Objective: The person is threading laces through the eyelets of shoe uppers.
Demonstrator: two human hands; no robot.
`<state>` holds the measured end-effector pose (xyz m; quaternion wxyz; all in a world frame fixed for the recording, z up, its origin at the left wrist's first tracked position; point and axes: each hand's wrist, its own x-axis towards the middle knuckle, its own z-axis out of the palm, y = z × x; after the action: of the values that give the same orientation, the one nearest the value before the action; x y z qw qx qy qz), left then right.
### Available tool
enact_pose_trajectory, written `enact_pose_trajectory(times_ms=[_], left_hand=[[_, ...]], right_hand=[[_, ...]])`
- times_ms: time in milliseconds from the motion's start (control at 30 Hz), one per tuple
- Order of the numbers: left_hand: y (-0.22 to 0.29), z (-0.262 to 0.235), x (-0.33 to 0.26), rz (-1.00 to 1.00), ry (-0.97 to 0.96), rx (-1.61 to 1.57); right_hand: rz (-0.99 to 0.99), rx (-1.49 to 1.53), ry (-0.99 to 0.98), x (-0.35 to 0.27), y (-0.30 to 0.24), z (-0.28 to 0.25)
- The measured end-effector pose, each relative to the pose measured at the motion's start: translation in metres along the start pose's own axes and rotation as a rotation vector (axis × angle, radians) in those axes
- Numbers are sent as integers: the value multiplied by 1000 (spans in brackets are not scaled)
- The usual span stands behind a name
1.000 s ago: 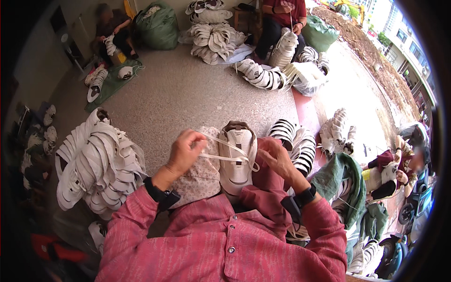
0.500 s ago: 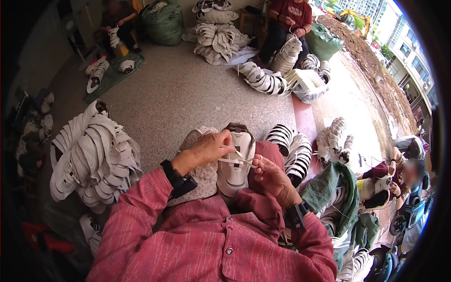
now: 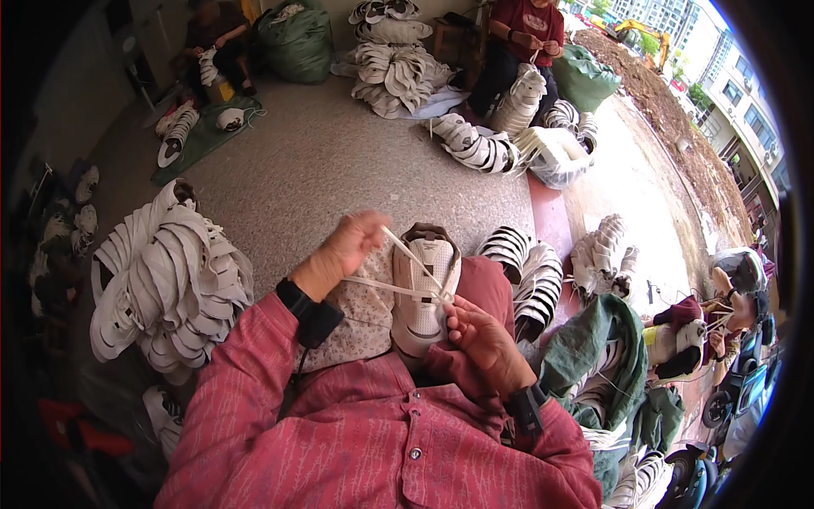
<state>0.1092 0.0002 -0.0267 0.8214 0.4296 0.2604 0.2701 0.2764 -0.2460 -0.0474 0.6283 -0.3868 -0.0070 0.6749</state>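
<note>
On my lap lies a white shoe upper [image 3: 417,316] with a brownish-grey collar. A white shoelace [image 3: 409,254] comes from its front. My left hand [image 3: 350,243], slightly blurred, is up to the left of the upper and pinches one strand, drawn out at a slant. A second strand runs leftward below that hand; its end is hard to make out. At the upper's right edge, the fingers of my right hand [image 3: 485,341] are pinched on the lace where the strands meet. Beneath the upper, a floral cloth [image 3: 356,318] covers my left thigh.
Piled white shoe uppers [image 3: 174,284] stand at my left. Striped stacks of uppers [image 3: 540,284] and a green sack [image 3: 598,339] are close on my right. Co-workers sit at the back and far right, near more stacks [image 3: 394,72] and a scooter [image 3: 695,471].
My left hand has moved left and up from the shoe upper, stretching the lace. My right hand has dropped slightly down and stays by the upper's right edge.
</note>
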Motion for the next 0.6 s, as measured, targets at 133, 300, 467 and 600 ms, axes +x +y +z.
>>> enact_pose_trajectory(times_ms=[133, 300, 467, 600], left_hand=[[47, -15, 0, 334, -8, 78], [38, -14, -50, 599, 312, 1013], [-13, 2, -105, -626, -266, 88], [-26, 18, -100, -410, -97, -200]], right_hand=[[-35, -117, 72, -5, -2, 4], [-399, -756, 222, 11, -14, 10], [-977, -1597, 128, 37, -27, 28], [-881, -1971, 100, 52, -24, 45]])
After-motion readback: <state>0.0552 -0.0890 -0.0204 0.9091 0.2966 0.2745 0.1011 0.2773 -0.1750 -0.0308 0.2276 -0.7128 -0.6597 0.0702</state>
